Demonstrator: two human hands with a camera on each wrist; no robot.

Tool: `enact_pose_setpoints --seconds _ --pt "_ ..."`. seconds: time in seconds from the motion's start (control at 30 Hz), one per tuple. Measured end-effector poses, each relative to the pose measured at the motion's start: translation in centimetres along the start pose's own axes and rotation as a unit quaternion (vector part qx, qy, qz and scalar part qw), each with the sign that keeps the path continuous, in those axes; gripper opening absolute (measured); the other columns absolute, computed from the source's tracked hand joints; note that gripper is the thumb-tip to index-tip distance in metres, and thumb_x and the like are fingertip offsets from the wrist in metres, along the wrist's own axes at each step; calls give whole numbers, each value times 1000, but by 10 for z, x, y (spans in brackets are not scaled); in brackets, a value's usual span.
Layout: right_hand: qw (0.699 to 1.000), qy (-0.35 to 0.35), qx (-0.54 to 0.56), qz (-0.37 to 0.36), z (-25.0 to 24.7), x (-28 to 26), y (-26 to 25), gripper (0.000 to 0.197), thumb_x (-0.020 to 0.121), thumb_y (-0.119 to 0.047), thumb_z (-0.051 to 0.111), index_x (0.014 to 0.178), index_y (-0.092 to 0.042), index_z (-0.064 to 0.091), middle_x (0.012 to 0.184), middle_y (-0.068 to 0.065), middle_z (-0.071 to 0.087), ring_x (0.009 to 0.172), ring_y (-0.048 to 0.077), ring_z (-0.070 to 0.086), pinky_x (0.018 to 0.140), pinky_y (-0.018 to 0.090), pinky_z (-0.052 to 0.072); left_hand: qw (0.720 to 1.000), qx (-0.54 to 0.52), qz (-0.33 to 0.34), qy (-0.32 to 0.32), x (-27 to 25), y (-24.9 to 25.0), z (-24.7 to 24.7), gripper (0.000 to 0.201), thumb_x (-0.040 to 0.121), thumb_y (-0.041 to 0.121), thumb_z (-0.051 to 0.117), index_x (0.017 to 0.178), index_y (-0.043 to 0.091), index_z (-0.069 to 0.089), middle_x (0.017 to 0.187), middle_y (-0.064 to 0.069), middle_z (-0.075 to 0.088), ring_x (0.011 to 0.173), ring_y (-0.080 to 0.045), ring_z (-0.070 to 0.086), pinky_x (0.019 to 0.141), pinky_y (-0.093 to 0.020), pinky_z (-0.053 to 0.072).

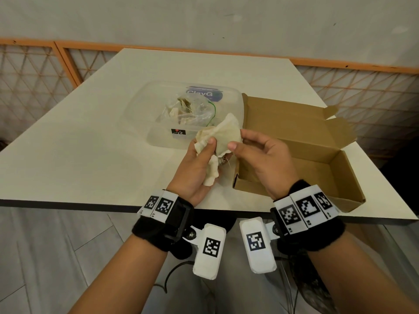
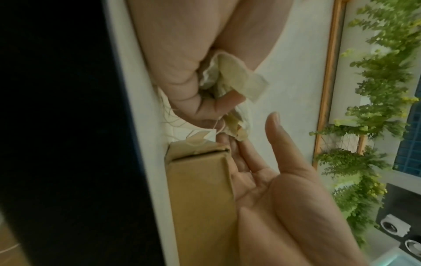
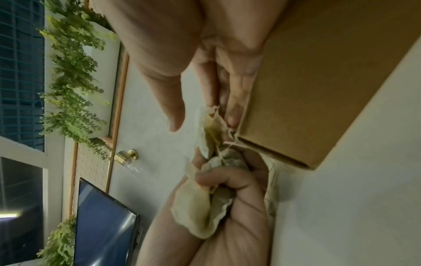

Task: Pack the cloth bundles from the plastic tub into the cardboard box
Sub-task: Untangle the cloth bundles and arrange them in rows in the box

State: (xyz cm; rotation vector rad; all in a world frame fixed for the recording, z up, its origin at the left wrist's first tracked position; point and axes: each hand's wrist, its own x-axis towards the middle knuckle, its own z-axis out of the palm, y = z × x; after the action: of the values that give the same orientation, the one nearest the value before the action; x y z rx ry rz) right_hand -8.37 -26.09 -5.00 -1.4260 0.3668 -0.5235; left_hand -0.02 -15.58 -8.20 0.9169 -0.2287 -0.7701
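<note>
Gripping one cloth bundle (image 1: 226, 134), left hand (image 1: 195, 169); right hand (image 1: 267, 162) slack, touching it.

One table (image 1: 90, 155), one plastic tub (image 1: 158, 141), one cardboard box (image 1: 294, 123), one loose cloth bundle (image 1: 226, 134). Two hands: left hand (image 1: 195, 168), right hand (image 1: 267, 159). Tub contents (image 1: 183, 109): count indeterminate.

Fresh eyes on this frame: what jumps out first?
Front and centre, the left hand grips a crumpled cream cloth bundle, and the right hand touches its edge. Right of them lies the open cardboard box, with no bundle showing in its visible part. Behind them, the clear plastic tub holds a bag of more cloth.
</note>
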Motion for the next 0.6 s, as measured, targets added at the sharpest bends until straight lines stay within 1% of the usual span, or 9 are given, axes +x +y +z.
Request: enact_pose_setpoints --seconds 0.07,0.17,0.2,0.23,0.3,0.37,0.43,0.5,0.6 --pt "1000 11 -17 2 1 2 1 31 72 -13 75 102 -12 67 96 3 73 91 15 69 85 29 54 1000 11 10 -13 -1 -1 1 21 98 24 46 118 18 48 93 -2 66 69 -8 65 50 -18 48" --pt "999 19 -48 -1 1 4 1 13 75 -12 74 85 -18 69 77 -6 73 66 3 65 64 17 51 1000 15 14 -22 -2 -1 2 19 98 23 45 116 18 48 88 -2 65 59 -6 63 44 -17 45" --pt "999 26 -40 2 1 5 1 11 76 -9 73 83 -16 69 73 -5 71 62 3 62 60 16 49 1000 12 14 -22 -2 -1 1 20 98 24 45 117 18 48 87 -2 64 58 -6 63 43 -17 44" --pt "999 35 -19 9 0 6 1 10 76 -6 72 82 -14 68 74 -2 71 64 7 61 60 17 50 1000 4 13 -22 -2 0 1 23 98 24 45 120 18 48 89 -2 64 60 -7 63 44 -17 45" --pt "998 50 42 22 -1 6 0 9 78 -2 68 83 -8 66 81 6 70 74 17 63 70 25 54 1000 -20 10 -21 -2 1 1 31 98 24 45 128 14 48 95 -4 66 68 -9 66 50 -19 49" --pt "995 58 84 21 -4 6 -3 8 79 1 65 83 -6 65 84 8 70 75 17 66 74 27 56 999 -34 3 -9 0 1 -1 37 97 27 47 131 12 47 95 -4 68 72 -10 67 54 -20 51" --pt "994 58 88 10 -10 6 -5 11 79 2 64 85 -7 63 86 7 70 75 15 68 75 28 56 999 -40 3 6 1 2 -3 38 95 31 50 128 13 48 89 -1 67 69 -9 64 49 -16 45" --pt "997 44 65 -2 -16 7 -10 18 78 4 64 89 -10 61 83 4 71 75 14 68 74 28 56 999 -34 9 17 3 2 -4 40 89 34 55 121 12 50 88 0 64 69 -8 63 45 -14 42" --pt "999 -20 40 -7 -22 8 -18 34 76 9 62 99 -15 56 76 -1 73 72 12 69 68 27 56 999 -40 10 11 2 3 -4 26 88 28 58 110 15 55 91 -3 63 71 -8 63 41 -14 42"
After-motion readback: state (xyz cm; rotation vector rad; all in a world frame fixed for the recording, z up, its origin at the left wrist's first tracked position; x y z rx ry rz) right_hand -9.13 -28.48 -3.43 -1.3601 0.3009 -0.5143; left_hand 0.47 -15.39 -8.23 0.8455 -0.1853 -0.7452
